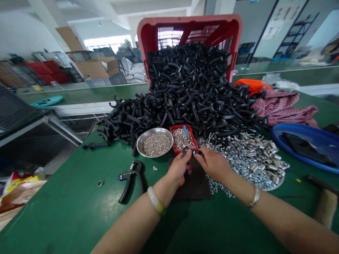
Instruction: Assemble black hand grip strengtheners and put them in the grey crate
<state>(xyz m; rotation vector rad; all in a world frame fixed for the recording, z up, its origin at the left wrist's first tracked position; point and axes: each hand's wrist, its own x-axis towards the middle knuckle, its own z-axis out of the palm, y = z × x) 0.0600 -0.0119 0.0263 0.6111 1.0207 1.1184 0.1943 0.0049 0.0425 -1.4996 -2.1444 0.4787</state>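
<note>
My left hand (179,168) is closed on a small black part (184,152), mostly covered by the fingers. Opposite it, my right hand (215,163) pinches a small dark piece with a metallic glint (196,152); its kind is unclear. Both hands meet over a dark flat pad (190,188), just in front of a red tray (195,144) of small metal pins with a blue strip in it. A steel bowl (140,151) of tiny metal parts is left of the tray. An assembled black hand gripper (135,180) with a spring lies left of my left hand.
A tipped red crate (237,42) spills black handles (190,91) across the back. Springs and metal rings (246,162) heap at right. Beyond are a blue tray (278,150) with a dark flat object, a checked cloth (283,106) and a hammer (326,208). One ring (100,183) lies left.
</note>
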